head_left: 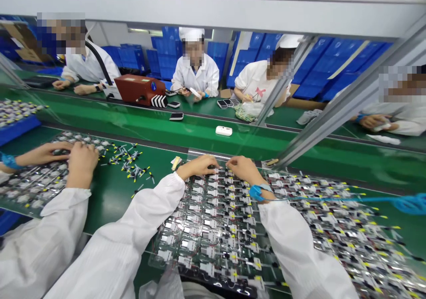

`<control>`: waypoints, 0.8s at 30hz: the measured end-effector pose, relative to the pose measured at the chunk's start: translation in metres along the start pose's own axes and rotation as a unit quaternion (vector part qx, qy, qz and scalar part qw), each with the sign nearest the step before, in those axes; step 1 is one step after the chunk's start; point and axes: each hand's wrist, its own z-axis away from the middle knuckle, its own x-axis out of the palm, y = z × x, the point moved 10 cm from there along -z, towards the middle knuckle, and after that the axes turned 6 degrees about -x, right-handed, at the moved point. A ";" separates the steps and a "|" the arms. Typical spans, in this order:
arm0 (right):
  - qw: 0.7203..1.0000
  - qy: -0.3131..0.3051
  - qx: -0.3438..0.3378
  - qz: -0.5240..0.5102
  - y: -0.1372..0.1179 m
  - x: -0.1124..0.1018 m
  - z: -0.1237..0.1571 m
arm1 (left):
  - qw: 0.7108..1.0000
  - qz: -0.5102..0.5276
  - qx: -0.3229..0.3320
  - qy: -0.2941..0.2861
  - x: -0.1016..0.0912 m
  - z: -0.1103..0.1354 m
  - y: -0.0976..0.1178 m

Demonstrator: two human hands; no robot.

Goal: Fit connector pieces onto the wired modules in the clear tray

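Note:
My left hand (pixel 200 165) and my right hand (pixel 245 168) are at the far edge of a clear plastic tray (pixel 152 260). Rows of small white parts (pixel 209 224) with thin wires and yellow-tipped ends fill it. Bent and pinched together, the fingers of my left hand touch a part in the far row. Those of my right hand are closed a short gap away, also low over that row. Whatever either pinch holds is too small to make out. A blue wrist strap (pixel 256 193) with a coiled cord circles my right wrist.
Another filled tray (pixel 333 219) lies at right. Loose yellow-tipped pieces (pixel 133 163) are scattered left, beside a neighbour's hands (pixel 81 159) over a similar tray. Beyond the green conveyor belt (pixel 196 130), with a white device (pixel 223 131), several people sit. A metal post (pixel 299 143) rises at right.

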 end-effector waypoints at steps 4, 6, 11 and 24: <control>1.000 0.025 -0.003 0.007 0.006 -0.021 0.022 | 0.999 -0.013 -0.041 0.016 -0.018 0.024 -0.005; 0.998 0.054 -0.019 -0.004 0.010 -0.033 0.037 | 0.992 -0.049 -0.112 0.036 -0.033 0.056 -0.017; 0.991 0.078 -0.008 -0.105 0.029 -0.043 0.085 | 0.873 -0.177 -0.442 0.103 -0.075 0.193 -0.066; 0.918 0.029 0.111 -0.380 0.049 -0.019 0.180 | 0.814 -0.177 -0.531 0.155 -0.078 0.270 -0.081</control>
